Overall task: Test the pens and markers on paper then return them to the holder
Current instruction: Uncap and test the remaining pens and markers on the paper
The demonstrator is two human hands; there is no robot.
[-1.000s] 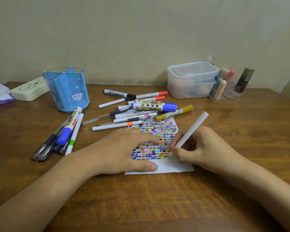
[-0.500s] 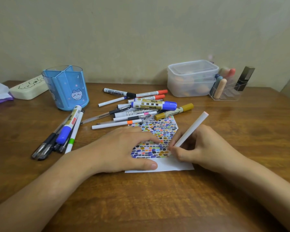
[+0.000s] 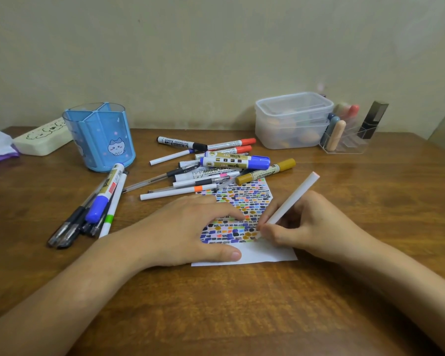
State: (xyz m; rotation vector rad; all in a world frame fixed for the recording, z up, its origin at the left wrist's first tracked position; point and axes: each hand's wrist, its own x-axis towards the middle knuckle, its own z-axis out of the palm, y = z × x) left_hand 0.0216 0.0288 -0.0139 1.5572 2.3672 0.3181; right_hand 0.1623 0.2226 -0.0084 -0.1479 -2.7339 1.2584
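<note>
Left hand (image 3: 188, 232) flat, fingers straight, covering the paper's (image 3: 265, 255) left part; right hand (image 3: 306, 227) pinching a white pen (image 3: 290, 204), tip hidden behind fingertips.

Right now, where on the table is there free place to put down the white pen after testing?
Bare wood lies right of the right hand, below the clear organizer, and along the near edge in front of the paper. It is crowded behind the paper, at the marker pile, and left, where the pen bundle lies by the blue holder.
</note>
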